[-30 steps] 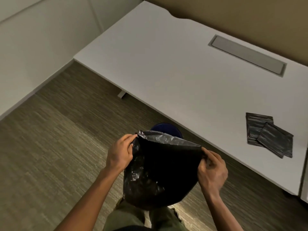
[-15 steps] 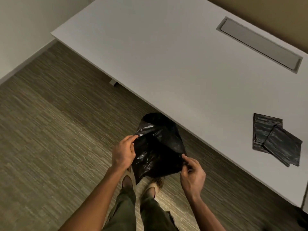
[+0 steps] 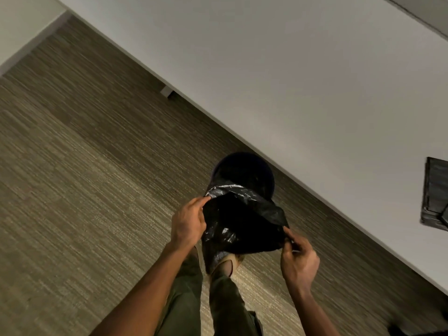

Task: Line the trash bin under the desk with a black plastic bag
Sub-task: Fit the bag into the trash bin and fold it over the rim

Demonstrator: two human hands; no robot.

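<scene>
Legs: the person's trousers (image 3: 184,299) and one shoe (image 3: 226,265) show directly below the hanging bag, on the carpet (image 3: 72,190).
Right hand: the right hand (image 3: 299,259) is nearest the camera, fingertips pinched on the lower right edge of the bag's mouth.
Left hand: the left hand (image 3: 188,223) sits a little farther out, thumb and fingers gripping the opposite edge of the mouth.
Bag: the black bag (image 3: 242,224) is stretched between the two hands with its mouth open toward the camera, while its body sags down past the shoe.
Bin: the dark round bin (image 3: 242,170) stands on the carpet just beyond the bag, at the desk's edge; its near rim is hidden behind the bag's upper edge.
Key relation: the bin lies ahead of and below both hands, roughly on the line running midway between them. The left hand seems nearer to the bin's rim than the right. The bag's mouth is tipped toward the person, so it probably has to be levelled and carried forward before the bottom drops in.
Stage: opening looks done; the bag is not yet in the bin.
Desk: the white desk (image 3: 291,81) runs diagonally behind, with folded spare bags (image 3: 435,192) at its right edge.
</scene>
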